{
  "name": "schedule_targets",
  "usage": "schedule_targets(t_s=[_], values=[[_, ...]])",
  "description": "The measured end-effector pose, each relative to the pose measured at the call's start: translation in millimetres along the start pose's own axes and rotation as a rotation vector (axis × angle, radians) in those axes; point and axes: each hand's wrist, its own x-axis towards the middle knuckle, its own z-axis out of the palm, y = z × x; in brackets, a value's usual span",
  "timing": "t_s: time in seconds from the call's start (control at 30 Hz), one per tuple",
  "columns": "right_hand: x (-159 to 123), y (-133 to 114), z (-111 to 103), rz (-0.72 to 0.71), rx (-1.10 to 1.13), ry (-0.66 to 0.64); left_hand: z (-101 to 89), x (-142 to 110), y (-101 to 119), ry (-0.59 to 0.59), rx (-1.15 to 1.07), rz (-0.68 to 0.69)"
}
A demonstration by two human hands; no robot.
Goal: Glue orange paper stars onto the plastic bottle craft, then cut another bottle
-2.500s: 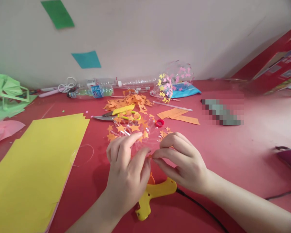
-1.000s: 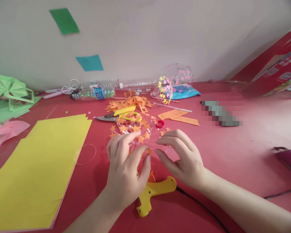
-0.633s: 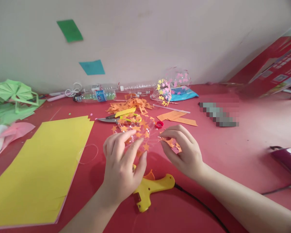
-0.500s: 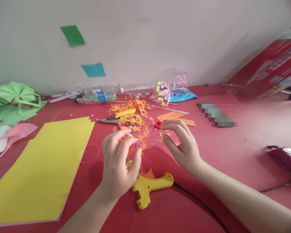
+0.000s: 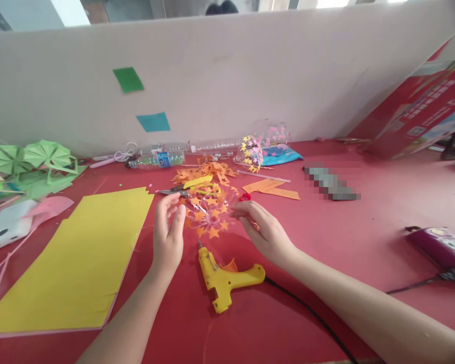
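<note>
In the middle of the frame, the left hand [image 5: 169, 232] and right hand [image 5: 263, 230] flank clear plastic [image 5: 212, 216] bearing orange stars [image 5: 214, 233]; a yellow glue gun [image 5: 223, 281] lies lower centre.

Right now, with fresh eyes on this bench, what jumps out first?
Probably the bright yellow glue gun, lying on the red table between the two forearms. Just beyond its nozzle, between the left hand and right hand, sits a clear plastic piece dotted with orange stars. The large yellow sheets at the left of the picture likely catch the eye next.
</note>
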Motion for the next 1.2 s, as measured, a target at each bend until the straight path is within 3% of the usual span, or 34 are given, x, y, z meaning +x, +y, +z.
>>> schedule_targets(t_s=[0.3, 0.5, 0.7, 0.8, 0.93, 1.07, 1.2], values=[[1.3, -0.5, -0.3, 0.013, -0.073, 0.050, 2.3, -3.7, 5.2, -0.113, -0.011, -0.068], [-0.1, -3.1, 2.5, 0.006, 0.017, -0.040, 3.3, -1.5, 3.7, -0.140, -0.017, -0.042], [7.5, 17.4, -23.5, 0.107, -0.197, 0.122, 0.1, -2.2, 2.4, -0.112, 0.033, 0.002], [13.4, 35.3, -36.2, 0.177, -0.483, -0.020, -3.0, -1.6, 7.2, -0.022, 0.122, 0.189], [15.6, 48.2, -37.1, 0.157, -0.572, -0.208, -8.1, -1.9, 18.4, 0.065, 0.171, 0.430], [12.8, 46.4, -28.6, 0.099, -0.598, -0.362, -10.4, -8.8, 26.6, -0.055, 0.167, 0.527], [10.5, 43.6, -23.1, 0.079, -0.602, -0.413, -10.7, -16.2, 30.8, -0.151, 0.148, 0.515]])
